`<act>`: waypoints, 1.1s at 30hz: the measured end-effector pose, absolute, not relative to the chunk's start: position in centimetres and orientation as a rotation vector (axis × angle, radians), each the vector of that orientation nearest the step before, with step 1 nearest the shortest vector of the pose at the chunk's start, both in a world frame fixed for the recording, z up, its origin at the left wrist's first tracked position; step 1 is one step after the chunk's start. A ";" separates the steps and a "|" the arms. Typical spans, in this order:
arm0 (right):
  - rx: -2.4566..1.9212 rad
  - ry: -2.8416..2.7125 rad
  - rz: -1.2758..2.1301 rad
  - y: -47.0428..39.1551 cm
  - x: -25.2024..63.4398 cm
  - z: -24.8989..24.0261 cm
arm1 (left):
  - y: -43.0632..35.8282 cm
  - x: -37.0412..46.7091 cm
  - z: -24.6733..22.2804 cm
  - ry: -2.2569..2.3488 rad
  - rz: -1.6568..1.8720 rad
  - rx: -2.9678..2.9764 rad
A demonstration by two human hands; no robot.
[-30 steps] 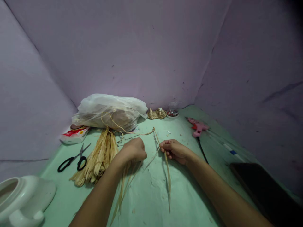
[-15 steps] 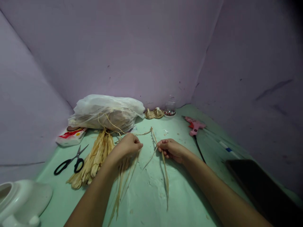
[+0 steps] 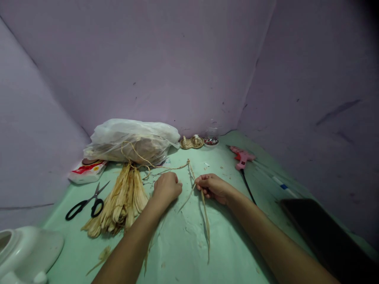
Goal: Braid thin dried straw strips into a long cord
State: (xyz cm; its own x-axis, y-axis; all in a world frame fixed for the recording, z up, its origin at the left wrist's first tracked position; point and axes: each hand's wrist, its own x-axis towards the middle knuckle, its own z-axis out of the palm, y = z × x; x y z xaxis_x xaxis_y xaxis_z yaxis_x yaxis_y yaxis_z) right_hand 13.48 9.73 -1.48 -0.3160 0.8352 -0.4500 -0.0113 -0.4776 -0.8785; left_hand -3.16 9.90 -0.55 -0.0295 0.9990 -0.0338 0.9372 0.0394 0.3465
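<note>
A thin twisted cord of dried plant fibre runs across the green tabletop to a small bend, then down to my right hand. That hand is closed, pinching the cord where it parts into loose dried strips that trail toward me. My left hand is curled closed just left of it, back upward; what its fingers hold is hidden. Thin strips show beside and beneath the left forearm. A bundle of flat, yellowish dried strips lies fanned out left of my left hand.
Black-handled scissors lie open at left, near a red-and-white packet. A filled plastic bag, a small woven piece and a bead container line the back. At right are a pink glue gun and a dark flat object.
My left hand has moved slightly right and lower, turning its back upward. A short strip now shows on the table left of my forearm. My right hand stays nearly still on the cord.
</note>
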 end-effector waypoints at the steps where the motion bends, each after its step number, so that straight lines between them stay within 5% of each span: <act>1: -1.324 -1.094 1.852 9.7 13.5 -1.5 | 9.7 -2.9 -0.8 2.078 0.304 1.983; 11: -1.298 -1.097 1.853 9.8 13.6 -1.9 | 9.0 -1.0 0.5 1.601 0.667 1.364; 33: -1.276 -1.125 1.860 9.7 13.5 -1.8 | 8.8 0.4 -0.6 1.402 0.632 1.017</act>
